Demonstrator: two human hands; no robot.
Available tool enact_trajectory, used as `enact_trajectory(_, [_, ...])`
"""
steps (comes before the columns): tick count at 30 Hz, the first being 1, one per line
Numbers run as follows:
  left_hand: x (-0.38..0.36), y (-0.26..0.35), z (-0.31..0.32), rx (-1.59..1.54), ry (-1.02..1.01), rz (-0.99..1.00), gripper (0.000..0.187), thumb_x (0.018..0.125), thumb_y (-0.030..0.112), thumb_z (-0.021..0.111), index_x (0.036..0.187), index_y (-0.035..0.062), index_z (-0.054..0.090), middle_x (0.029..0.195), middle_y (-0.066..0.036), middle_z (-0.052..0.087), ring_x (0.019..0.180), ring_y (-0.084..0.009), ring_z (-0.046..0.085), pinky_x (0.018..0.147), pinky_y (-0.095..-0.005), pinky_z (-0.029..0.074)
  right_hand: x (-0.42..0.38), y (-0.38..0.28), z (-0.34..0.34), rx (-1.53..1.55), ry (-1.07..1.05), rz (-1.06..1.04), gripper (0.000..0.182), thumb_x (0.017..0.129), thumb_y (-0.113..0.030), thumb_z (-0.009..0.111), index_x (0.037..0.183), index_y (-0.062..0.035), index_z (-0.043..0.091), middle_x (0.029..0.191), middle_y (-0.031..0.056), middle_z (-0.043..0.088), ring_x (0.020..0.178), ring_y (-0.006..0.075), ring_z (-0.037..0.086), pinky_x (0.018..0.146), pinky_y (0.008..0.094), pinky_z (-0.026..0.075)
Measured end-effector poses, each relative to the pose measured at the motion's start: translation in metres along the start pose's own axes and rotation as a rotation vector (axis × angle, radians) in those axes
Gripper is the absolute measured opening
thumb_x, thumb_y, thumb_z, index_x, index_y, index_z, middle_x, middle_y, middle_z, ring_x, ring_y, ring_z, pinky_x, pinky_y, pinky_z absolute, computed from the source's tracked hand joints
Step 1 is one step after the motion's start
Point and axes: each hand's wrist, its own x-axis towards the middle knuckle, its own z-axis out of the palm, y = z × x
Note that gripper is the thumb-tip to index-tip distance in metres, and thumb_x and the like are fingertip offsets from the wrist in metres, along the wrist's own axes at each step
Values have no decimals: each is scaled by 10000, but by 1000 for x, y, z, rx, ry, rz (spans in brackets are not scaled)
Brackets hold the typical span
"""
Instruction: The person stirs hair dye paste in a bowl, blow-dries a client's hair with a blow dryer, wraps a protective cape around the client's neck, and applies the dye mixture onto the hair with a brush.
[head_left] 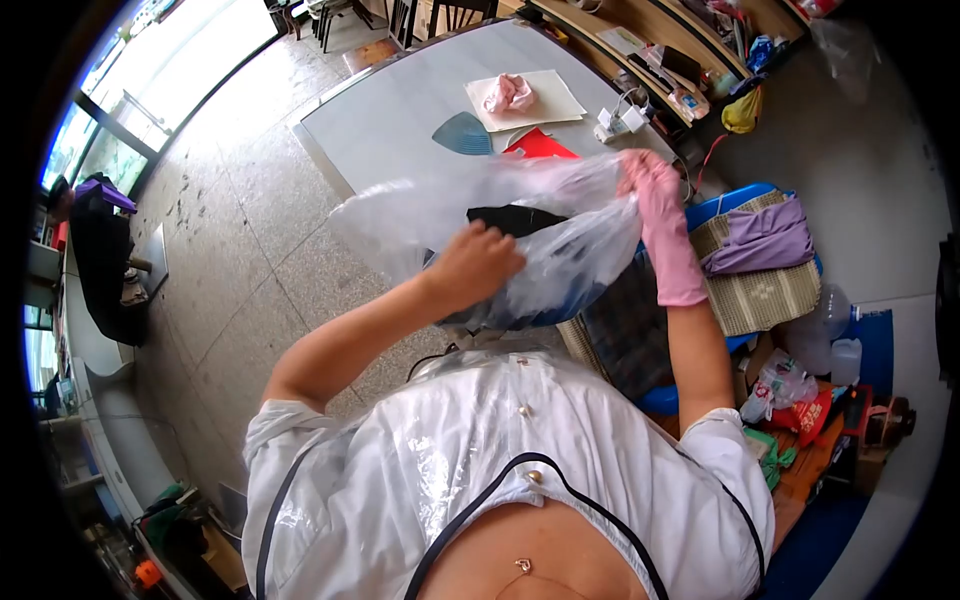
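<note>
By the grey table point(385, 125) on tiled floor point(225, 225), right hand point(650, 185) grips plastic bag point(585, 255); left hand's point(475, 264) grip unclear.

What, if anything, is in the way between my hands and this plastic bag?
Nothing visible blocks your left hand, which is bare and right at the plastic bag. Your right hand grips the bag's edge, with only the pink glove between.

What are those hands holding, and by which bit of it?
The pink-gloved right hand holds a see-through plastic bag by its upper right edge. Whether the left hand grips anything, I can't tell.
</note>
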Motion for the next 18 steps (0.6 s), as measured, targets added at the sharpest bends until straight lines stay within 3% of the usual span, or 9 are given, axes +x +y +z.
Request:
enact_trajectory(2, [-23, 12, 13, -89, -527, -8, 328, 807, 180, 538, 1125, 108, 570, 1046, -92, 562, 959, -221, 546, 804, -364, 433, 22, 8, -25, -45, 276, 129, 155, 879, -170, 549, 946, -32, 572, 655, -4, 554, 498, 66, 482, 516, 185, 415])
enact_trajectory(6, [-41, -6, 22, -541, -867, 142, 344, 837, 266, 563, 1140, 103, 571, 1084, -112, 568, 979, -199, 556, 781, -357, 455, 34, 19, -37, 86, 185, 152, 209, 864, -165, 563, 1028, -37, 546, 739, 34, 578, 584, 79, 525, 573, 187, 442])
enact_trajectory(8, [-30, -29, 31, -1142, -319, 12, 392, 857, 335, 569, 1155, 81, 548, 1121, -92, 559, 1019, -166, 536, 819, -335, 443, 19, 1, -17, -330, -3, 36, 296, 837, -146, 585, 1100, -31, 512, 901, 102, 602, 740, 167, 587, 686, 249, 479])
enact_trajectory(9, [-21, -35, 22, -1447, -242, -229, 396, 862, 328, 570, 1164, 75, 533, 1105, -78, 560, 1016, -154, 528, 833, -324, 430, 7, -19, -2, -333, -12, 39, 296, 837, -146, 585, 1100, -31, 512, 901, 102, 602, 740, 167, 587, 686, 249, 479])
enact_trajectory(10, [-11, -40, 14, -1740, -152, -482, 400, 867, 321, 570, 1173, 69, 519, 1088, -64, 560, 1012, -142, 520, 848, -313, 418, -9, -45, 15, -762, 95, -382, 283, 833, -138, 577, 1086, -22, 526, 914, 120, 597, 767, 214, 588, 708, 288, 482])
enact_trajectory(11, [-5, -48, 29, -1530, 23, -472, 404, 874, 328, 559, 1180, 70, 507, 1075, -64, 558, 1013, -141, 516, 848, -304, 412, -22, -61, 31, -1176, 206, -817, 272, 829, -129, 568, 1072, -12, 539, 927, 139, 592, 794, 262, 588, 731, 327, 484])
enact_trajectory(14, [9, -64, 41, -1182, 244, -622, 455, 870, 378, 546, 1202, 73, 485, 1082, -72, 559, 1018, -161, 509, 839, -288, 405, -53, -58, 75, -835, -316, -948, 297, 759, -2, 581, 1053, -43, 585, 984, 106, 611, 883, 287, 598, 812, 338, 477])
enact_trajectory(15, [16, -67, 29, -1022, 321, -725, 540, 840, 337, 570, 1281, 74, 403, 1192, -215, 510, 1129, -309, 481, 935, -366, 375, -60, -38, 93, -737, -398, -899, 235, 766, -4, 553, 989, -60, 601, 905, 99, 624, 812, 282, 612, 743, 353, 498])
enact_trajectory(18, [31, -123, 48, -567, 466, -806, 637, 807, 285, 572, 1287, -45, 312, 1299, -263, 384, 1222, -376, 358, 997, -410, 315, -70, 58, 91, -1465, -840, -332, 185, 787, -145, 507, 941, -85, 589, 769, 125, 595, 722, 316, 606, 629, 389, 492])
